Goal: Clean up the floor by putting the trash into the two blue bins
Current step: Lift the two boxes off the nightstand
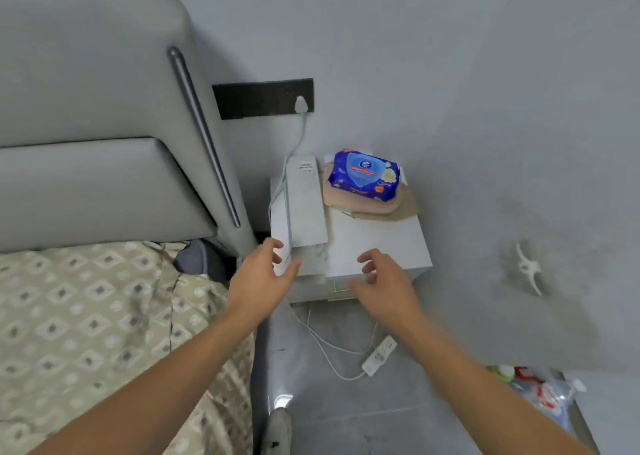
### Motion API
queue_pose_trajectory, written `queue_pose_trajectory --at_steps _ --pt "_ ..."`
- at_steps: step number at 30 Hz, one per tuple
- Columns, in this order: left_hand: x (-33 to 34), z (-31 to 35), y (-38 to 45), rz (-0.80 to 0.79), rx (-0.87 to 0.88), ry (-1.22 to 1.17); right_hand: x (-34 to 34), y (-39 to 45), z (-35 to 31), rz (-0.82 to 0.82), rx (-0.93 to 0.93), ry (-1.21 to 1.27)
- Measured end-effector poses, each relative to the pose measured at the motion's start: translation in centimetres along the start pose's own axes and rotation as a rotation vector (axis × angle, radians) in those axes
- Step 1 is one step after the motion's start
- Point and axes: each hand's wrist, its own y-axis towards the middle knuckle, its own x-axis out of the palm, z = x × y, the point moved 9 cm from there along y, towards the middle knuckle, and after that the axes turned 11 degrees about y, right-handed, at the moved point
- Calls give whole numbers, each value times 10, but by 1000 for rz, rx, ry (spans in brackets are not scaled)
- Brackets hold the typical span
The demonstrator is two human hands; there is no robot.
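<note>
Grey wall (pixel 450 56), padded headboard (pixel 86 108), white nightstand (pixel 377 243), grey tiled floor (pixel 346 413).

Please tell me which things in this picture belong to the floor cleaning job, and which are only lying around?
Belong to the job:
- left hand, open, empty
- right hand, open, empty
- pile of trash at the lower right; whether it sits in a bin is unclear

Only lying around:
- wet wipes pack on the nightstand
- white box
- power strip on the floor
- bed
</note>
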Motion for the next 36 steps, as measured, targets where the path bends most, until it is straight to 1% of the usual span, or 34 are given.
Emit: queue_pose_trajectory --at_steps 2,4,6,11,14,20,22,24,28,32,36 --pt "11 -29 30 -24 -32 5 28 42 -9 -29 12 -47" --pt "31 -50 62 -69 -47 19 56 87 -17 -18 -9 -95" --pt "57 -70 89 -113 -57 38 87 129 -22 6 -25 -134" --pt "112 -93 122 -170 -4 -7 143 186 -21 113 13 -346" --pt "135 -100 121 -188 41 -39 159 193 -12 188 -4 -422" --pt "137 -102 134 -163 39 -57 148 196 -8 240 -49 -346" --pt "135 -98 136 -156 38 -60 141 190 -8 237 -92 -308" --pt "137 -92 137 -165 29 -69 140 185 -4 188 -104 -343" --pt "138 -71 139 -151 54 -68 146 187 10 95 13 -333" --pt "140 -66 132 -125 91 -79 148 189 19 127 66 -357" --pt "153 -75 119 -185 125 -25 152 188 30 112 82 -459"
